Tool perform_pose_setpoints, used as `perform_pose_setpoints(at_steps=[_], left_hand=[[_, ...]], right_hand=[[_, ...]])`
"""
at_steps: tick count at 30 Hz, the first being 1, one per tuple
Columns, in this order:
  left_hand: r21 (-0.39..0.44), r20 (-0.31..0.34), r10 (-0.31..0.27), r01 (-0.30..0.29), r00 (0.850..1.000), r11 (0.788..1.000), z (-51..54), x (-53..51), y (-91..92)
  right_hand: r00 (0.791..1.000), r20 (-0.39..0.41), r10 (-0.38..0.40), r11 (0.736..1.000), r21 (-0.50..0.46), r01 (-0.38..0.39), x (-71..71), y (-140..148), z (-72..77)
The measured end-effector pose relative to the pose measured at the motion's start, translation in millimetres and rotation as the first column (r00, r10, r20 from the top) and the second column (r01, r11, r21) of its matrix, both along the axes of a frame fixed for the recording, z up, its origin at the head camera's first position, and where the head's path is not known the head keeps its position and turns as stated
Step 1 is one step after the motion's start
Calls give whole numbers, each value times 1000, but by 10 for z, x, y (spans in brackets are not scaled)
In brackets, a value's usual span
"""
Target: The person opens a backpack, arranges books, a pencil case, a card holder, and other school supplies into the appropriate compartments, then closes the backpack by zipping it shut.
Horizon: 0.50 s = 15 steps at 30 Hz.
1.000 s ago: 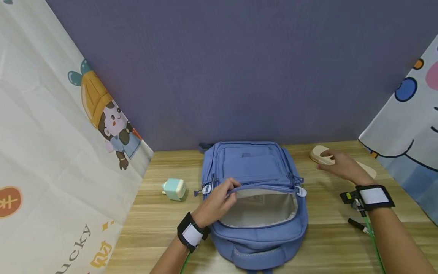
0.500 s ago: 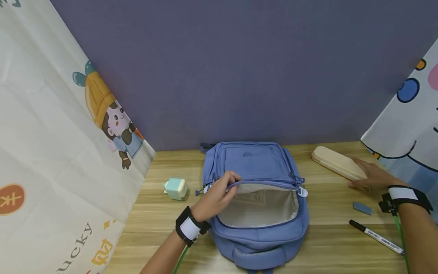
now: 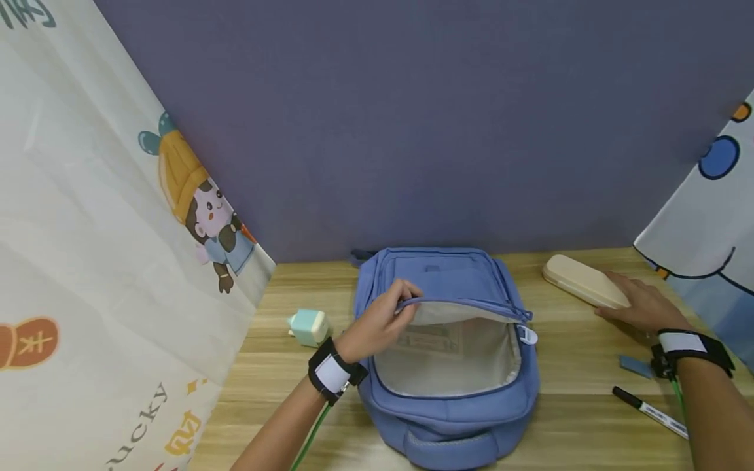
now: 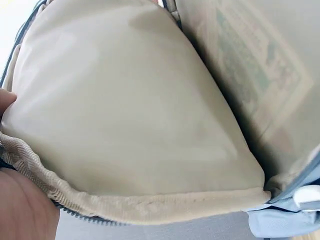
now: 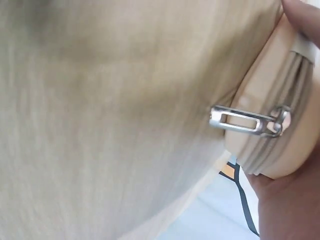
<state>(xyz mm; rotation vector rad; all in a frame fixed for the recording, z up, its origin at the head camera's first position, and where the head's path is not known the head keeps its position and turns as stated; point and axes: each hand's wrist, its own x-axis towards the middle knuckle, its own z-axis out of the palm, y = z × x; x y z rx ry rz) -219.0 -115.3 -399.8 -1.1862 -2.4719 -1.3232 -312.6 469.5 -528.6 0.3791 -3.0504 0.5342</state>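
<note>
A blue backpack (image 3: 448,418) lies on the table with its main compartment unzipped. My left hand (image 3: 379,324) pinches the upper edge of the opening and holds it raised; the left wrist view shows the pale lining (image 4: 130,105) and the zipped rim beside my thumb and finger. At the right, a cream zippered pencil case (image 3: 580,280) rests on the table. My right hand (image 3: 645,306) grips its near right end, thumb on the near side and fingers over the far side. Its metal zipper pull (image 5: 245,121) shows in the right wrist view.
A mint-and-cream small boxy item (image 3: 309,327) stands left of the backpack. Near my right wrist lie a blue-grey small block (image 3: 635,366) and a black-capped marker (image 3: 650,412). A dark wall (image 3: 448,131) rises behind the table, with printed curtains on both sides.
My right hand has gone from the pencil case's far left end to its near right end, uncovering the block and marker. My left hand has lifted the backpack's opening edge slightly.
</note>
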Motion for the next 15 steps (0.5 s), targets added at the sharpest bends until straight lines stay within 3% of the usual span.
perform_pose_setpoints(at_steps=[8,15], left_hand=[[93,22,-22,19,1000,995,65,-186,52],[121,56,-6,0,998,993,58,-231,64]], right_hand=[[999,-23,22,1000,7,-22,51,15,-24],[999,4,34,999,-16,-34,22,-5,3]])
